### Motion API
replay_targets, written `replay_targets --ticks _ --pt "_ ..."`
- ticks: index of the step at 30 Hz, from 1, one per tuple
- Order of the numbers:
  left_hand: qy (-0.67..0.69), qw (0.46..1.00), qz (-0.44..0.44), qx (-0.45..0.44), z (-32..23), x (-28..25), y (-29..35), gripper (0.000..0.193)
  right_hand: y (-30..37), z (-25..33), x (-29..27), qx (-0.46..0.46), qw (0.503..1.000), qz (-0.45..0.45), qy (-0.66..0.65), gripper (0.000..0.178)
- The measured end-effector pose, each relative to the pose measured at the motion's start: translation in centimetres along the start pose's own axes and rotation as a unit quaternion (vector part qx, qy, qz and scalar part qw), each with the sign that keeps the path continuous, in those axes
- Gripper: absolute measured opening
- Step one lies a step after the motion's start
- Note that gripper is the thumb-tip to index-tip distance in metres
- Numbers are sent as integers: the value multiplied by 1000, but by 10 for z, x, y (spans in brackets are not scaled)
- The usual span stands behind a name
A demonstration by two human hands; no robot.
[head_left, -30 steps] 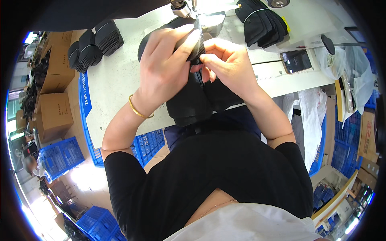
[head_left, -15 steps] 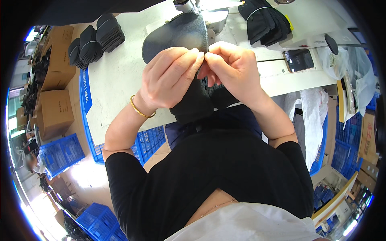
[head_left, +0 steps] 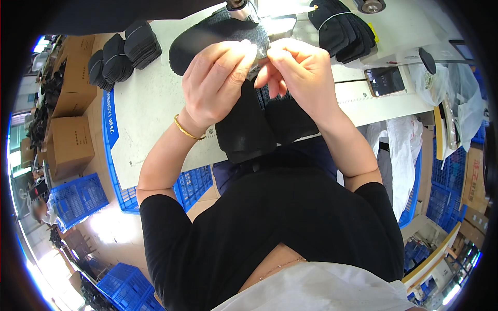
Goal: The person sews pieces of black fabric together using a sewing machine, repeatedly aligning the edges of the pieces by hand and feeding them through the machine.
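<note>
A rounded black fabric piece (head_left: pixel 194 46) lies under the head of a sewing machine (head_left: pixel 239 6) at the far side of the table. My left hand (head_left: pixel 218 78), with a gold bangle at its wrist, pinches the piece's near edge. Just right of it, my right hand (head_left: pixel 301 75) has thumb and forefinger closed at the same edge, its other fingers curled below. The fingertips partly hide the edge. Between my forearms, a black fabric stack (head_left: pixel 246 132) and another black stack (head_left: pixel 291 122) rest at the table's near edge.
Bundled black pieces (head_left: pixel 122 54) stand at the far left of the white table (head_left: pixel 150 114). Another tied black bundle (head_left: pixel 342 31) lies far right, near a phone (head_left: pixel 385 80). Blue crates (head_left: pixel 80 199) and cardboard boxes (head_left: pixel 70 147) stand left on the floor.
Both hands have moved away from me, toward the machine, and their fingertips are slightly farther apart. The black fabric piece has shifted left, uncovering more of the near stacks.
</note>
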State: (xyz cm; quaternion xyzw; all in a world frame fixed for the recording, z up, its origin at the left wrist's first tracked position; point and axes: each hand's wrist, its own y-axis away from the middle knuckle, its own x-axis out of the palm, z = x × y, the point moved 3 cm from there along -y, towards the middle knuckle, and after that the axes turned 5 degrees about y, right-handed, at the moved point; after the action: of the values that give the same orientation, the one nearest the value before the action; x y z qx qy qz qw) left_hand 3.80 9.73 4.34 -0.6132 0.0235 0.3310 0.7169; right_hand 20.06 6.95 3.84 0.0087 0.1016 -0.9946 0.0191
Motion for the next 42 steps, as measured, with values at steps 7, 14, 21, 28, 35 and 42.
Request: replay_targets --ticks 7,14,21,28,35,42 --pt "11 1000 -13 13 20 7 -6 29 -10 -2 2 -26 999 -16 -12 22" --pt "6 1000 -16 9 29 11 -17 26 -6 -5 2 15 1000 -12 -23 19" --pt "-22 998 43 -45 19 10 -20 24 -6 -7 0 14 1000 -14 -1 19" --pt "7 994 90 -67 48 -6 -8 36 -1 -13 -8 27 1000 -6 -4 19" --pt "-33 992 110 47 32 -25 -17 37 -3 -17 14 15 1000 12 -14 20" --pt "-38 992 121 28 9 -26 -27 35 2 -19 24 3 998 43 -42 16"
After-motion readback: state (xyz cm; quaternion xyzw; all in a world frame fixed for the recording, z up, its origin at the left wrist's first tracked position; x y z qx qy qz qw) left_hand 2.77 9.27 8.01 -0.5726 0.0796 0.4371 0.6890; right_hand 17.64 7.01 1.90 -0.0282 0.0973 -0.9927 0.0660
